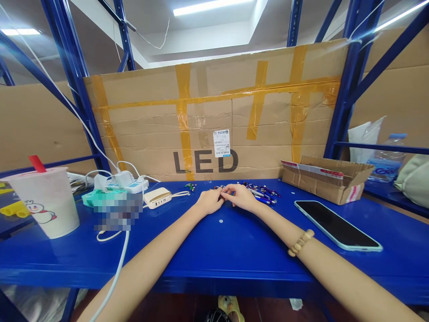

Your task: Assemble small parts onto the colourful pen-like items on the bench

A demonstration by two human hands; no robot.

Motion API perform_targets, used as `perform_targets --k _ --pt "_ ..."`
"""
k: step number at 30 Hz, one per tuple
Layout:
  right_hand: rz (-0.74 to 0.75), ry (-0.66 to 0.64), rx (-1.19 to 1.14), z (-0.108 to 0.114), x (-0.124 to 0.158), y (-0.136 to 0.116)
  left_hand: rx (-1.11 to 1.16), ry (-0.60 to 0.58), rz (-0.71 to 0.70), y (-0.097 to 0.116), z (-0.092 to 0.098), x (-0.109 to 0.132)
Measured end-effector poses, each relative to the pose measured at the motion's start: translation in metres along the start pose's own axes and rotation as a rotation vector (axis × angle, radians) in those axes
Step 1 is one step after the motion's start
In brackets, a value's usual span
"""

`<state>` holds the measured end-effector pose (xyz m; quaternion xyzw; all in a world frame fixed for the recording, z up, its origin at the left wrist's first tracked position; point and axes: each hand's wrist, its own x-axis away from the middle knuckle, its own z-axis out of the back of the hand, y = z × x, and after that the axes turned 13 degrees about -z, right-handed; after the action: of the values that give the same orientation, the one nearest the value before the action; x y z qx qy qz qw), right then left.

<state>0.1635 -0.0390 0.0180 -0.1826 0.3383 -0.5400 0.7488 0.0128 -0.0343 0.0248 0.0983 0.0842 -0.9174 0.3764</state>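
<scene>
"Entry one: the hands?"

"Left hand (209, 201) and right hand (239, 197), both bare, at the middle of the blue steel table (214, 264), set back from its far edge. Fingers curled inward, nearly closed, the fingertips (225, 191) meeting between the two hands. Anything held there would be tiny; cannot tell from this view."

"Nearest stock?"

"Loose heap of small blue-and-silver pens (259, 192), just beyond the right hand, toward the far edge. One small green trinket (190, 187) lies apart, beyond the left hand."

"Worn items?"

"One wooden bead bracelet (300, 243), right wrist."

"Right side of the table?"

"Smartphone (337, 225) in a pale blue case, flat, screen up, toward the front edge. Opened cardboard box (326, 179) at the far edge."

"Left side?"

"Cream power bank (157, 197) with a cable, white power strip (129, 184) with plugs in it, and a plastic cup (43, 201) with a red straw, near the left edge. Along the far edge stands a taped cardboard sheet (214, 116) printed LED."
</scene>
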Motion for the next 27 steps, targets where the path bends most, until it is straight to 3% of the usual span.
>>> perform_targets --k 13,21,27 --pt "-0.033 -0.011 0.031 0.001 0.001 -0.003 -0.002 0.022 -0.034 -0.003 -0.003 -0.001" --pt "-0.003 -0.128 0.148 0.004 0.005 -0.011 0.015 -0.015 -0.063 0.000 0.002 -0.001" --pt "0.032 -0.129 0.247 0.006 0.007 -0.014 0.034 -0.033 -0.073 0.003 0.006 -0.001"
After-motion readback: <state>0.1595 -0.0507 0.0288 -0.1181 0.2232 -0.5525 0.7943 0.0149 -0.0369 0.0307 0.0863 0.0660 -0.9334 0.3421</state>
